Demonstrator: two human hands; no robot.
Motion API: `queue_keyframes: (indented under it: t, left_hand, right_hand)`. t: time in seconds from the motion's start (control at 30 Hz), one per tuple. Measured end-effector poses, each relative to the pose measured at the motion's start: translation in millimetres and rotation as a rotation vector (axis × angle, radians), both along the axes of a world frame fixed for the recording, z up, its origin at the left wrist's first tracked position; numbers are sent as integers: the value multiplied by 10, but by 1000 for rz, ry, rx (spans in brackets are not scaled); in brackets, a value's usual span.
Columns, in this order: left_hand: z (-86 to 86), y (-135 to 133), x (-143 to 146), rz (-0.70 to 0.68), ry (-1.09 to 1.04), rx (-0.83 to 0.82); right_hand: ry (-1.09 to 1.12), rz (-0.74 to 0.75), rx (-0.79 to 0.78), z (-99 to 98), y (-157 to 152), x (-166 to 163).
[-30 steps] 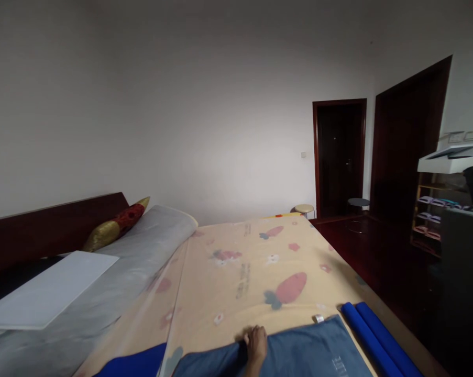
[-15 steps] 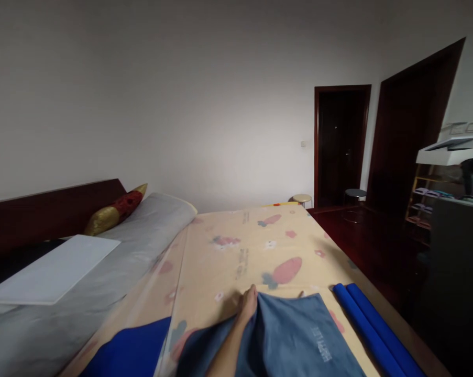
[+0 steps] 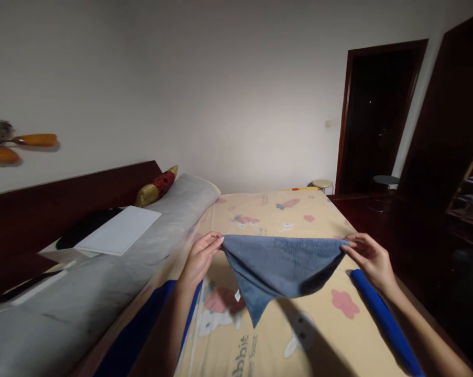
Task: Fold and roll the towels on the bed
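Note:
A grey-blue towel is stretched between my two hands above the bed, its top edge nearly straight. My left hand pinches one upper corner between thumb and fingers. At the opposite corner, my right hand pinches the towel the same way. Its lower part hangs in folds to a point, and a small white tag shows near the left side. Under my left forearm lies a blue cloth. Beside my right forearm is a rolled blue piece, partly hidden by that arm.
The bed has a cream sheet with rabbit and strawberry prints. Along the left are a grey pillow or bolster, a white board, a red and gold cushion and a dark headboard. Two stools stand near the doorway.
The towel was lower, bunched over the bed with only one hand clearly visible. Now both hands hold it raised and spread by its corners. The view has turned left.

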State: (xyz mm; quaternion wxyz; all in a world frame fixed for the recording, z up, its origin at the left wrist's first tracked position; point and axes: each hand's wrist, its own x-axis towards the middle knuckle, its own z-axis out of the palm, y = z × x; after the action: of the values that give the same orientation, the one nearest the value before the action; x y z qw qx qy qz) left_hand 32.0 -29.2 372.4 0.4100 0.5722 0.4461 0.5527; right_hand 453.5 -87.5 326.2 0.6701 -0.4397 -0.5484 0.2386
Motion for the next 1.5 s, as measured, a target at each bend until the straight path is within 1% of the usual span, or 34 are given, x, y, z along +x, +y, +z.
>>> queue_keyframes:
  t: [0.07, 0.13, 0.2, 0.27, 0.3, 0.37, 0.47, 0.53, 0.6, 0.63, 0.67, 0.77, 0.83, 0.87, 0.9, 0.93, 0.97, 1.0, 1.03, 1.07, 1.17, 1.23, 1.27, 1.3, 1.37, 1.43, 1.5]
  left_hand:
    - [133, -148, -16, 12, -46, 23]
    - [229, -254, -40, 38, -36, 45]
    - [285, -313, -83, 59, 11, 49]
    - [282, -316, -135, 64, 55, 41]
    - [252, -294, -157, 58, 79, 33]
    - [129, -200, -181, 49, 168, 16]
    - [-182, 40, -141, 57, 329, -13]
    - [-390, 226, -78, 80, 377, -18]
    - [-505, 394, -19, 107, 394, -2]
    - [-509, 460, -3, 123, 402, 17]
    - [-476, 508, 1, 138, 407, 43]
    - [-242, 522, -68, 172, 407, 151]
    - [-117, 431, -166, 156, 414, 231]
    - [-111, 365, -221, 133, 427, 264]
    - [-158, 289, -272, 100, 455, 282]
    - [-262, 207, -314, 61, 510, 276]
    - [-421, 120, -341, 23, 580, 248]
    - [-630, 27, -351, -15, 663, 194]
    - [-876, -72, -340, -39, 774, 119]
    - [-1146, -177, -309, -61, 825, 66]
    - [-1947, -519, -138, -134, 935, -48]
    - [-2364, -749, -16, -204, 1004, -119]
    - [-2521, -854, 33, -233, 1037, -147]
    - [-2644, -947, 69, -260, 1067, -171]
    - [-2805, -1087, 105, -298, 1122, -205]
    - [-2884, -1163, 103, -323, 1169, -225]
    - [-2919, -1188, 83, -344, 1207, -234]
  right_hand:
    - [-50, -36, 18, 112, 60, -6]
    - [-119, -67, 13, 207, 102, 6]
    - [-188, -84, 9, 270, 147, 36]
    - [-255, -84, 16, 277, 219, 72]
    - [-289, -72, 12, 252, 269, 86]
    - [-383, -27, -32, 145, 393, 96]
    - [-521, 44, -124, -116, 602, 50]
    - [-569, 56, -151, -273, 723, -3]
    - [-580, 22, -148, -335, 815, -43]
    - [-576, -8, -138, -317, 848, -52]
    - [-564, -43, -123, -269, 870, -50]
    - [-512, -123, -71, -21, 855, 16]
    - [-494, -112, -51, 99, 779, 95]
    - [-497, -79, -53, 104, 727, 139]
    - [-507, -21, -71, 61, 670, 182]
    - [-520, 57, -108, -37, 610, 222]
    - [-527, 154, -169, -187, 547, 256]
    - [-528, 257, -246, -386, 481, 279]
    - [-518, 351, -335, -624, 412, 290]
    - [-494, 429, -426, -889, 338, 287]
    - [-497, 510, -558, -1712, 77, 201]
    - [-505, 541, -628, -2182, -125, 117]
    - [-512, 558, -661, -2377, -227, 82]
    - [-520, 575, -689, -2543, -324, 56]
    - [-534, 603, -730, -2790, -487, 41]
    - [-543, 620, -754, -2940, -592, 64]
    - [-551, 625, -764, -3015, -645, 103]
